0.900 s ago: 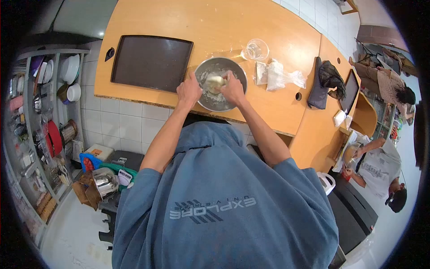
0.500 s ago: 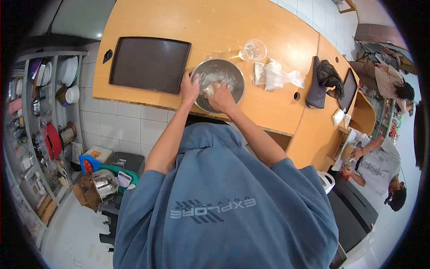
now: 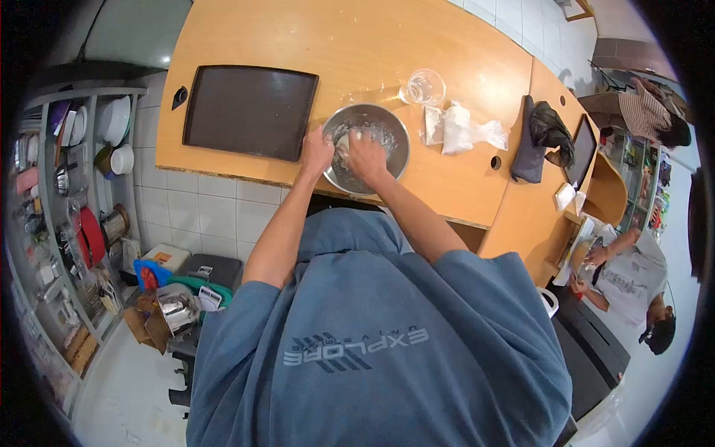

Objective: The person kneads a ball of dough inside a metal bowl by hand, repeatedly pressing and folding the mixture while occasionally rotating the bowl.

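Wooden bench (image 3: 447, 45), orange-toned and curved, carries every item of the work and meets white wall tiles (image 3: 216, 205) below its near edge. A second bench section (image 3: 536, 216) joins it at the right, where another person (image 3: 633, 279) in a white shirt stands at their own work; a third person (image 3: 655, 112) is at the far right. Open shelving (image 3: 67, 171) at the left holds bowls, plates and utensils. On the bench lies a dark rectangular baking tray (image 3: 249, 112), just beside a round steel mixing bowl (image 3: 391, 153) dusted white inside. Past the bowl stand a clear glass (image 3: 423, 86) and a crumpled plastic bag (image 3: 465, 128), near but apart from the rim; a dark cloth (image 3: 547, 130) lies further right.

Compared with the view a second ago, the pale dough, then lifted between both hands, is now low in the bowl and almost wholly covered. The right hand (image 3: 367, 156) has moved in over it and presses down, fingers curled upon the dough (image 3: 356, 136). The left hand (image 3: 316, 149) has shifted out to the bowl's near-left rim, fingers closed on the edge to steady it. This reads as kneading under way: one hand works, the other braces. Flour residue marks the bench around the bowl.
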Demonstrator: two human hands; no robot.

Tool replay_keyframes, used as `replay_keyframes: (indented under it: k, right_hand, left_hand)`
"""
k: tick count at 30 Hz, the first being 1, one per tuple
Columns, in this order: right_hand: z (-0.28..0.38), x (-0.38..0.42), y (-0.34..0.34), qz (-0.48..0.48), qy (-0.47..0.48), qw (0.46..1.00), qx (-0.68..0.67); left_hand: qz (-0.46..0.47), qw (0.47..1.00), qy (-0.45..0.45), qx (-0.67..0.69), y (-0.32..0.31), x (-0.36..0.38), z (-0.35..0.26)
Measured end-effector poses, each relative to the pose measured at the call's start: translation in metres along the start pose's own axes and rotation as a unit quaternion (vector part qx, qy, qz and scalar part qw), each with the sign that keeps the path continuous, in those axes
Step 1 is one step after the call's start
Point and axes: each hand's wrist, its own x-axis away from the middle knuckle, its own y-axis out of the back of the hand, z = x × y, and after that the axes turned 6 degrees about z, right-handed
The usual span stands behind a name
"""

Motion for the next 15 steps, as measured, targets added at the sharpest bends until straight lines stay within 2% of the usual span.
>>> replay_keyframes:
  k: [6, 9, 12, 15]
  right_hand:
    - [0.006, -0.018, 0.007, 0.006, -0.070, 0.997, -0.045]
    - [-0.005, -0.028, 0.005, 0.027, -0.097, 0.987, -0.126]
    - [-0.008, 0.004, 0.047, 0.019, -0.081, 0.963, -0.258]
    - [-0.014, 0.023, 0.049, 0.030, -0.079, 0.960, -0.265]
  left_hand:
    - [0.018, 1.000, -0.008, -0.004, 0.002, -0.011, 0.003]
    - [0.021, 1.000, -0.012, -0.018, 0.003, -0.014, -0.001]
    - [0.014, 1.000, -0.017, -0.008, 0.007, -0.010, -0.010]
    - [0.026, 1.000, 0.002, 0.000, 0.009, -0.008, -0.013]
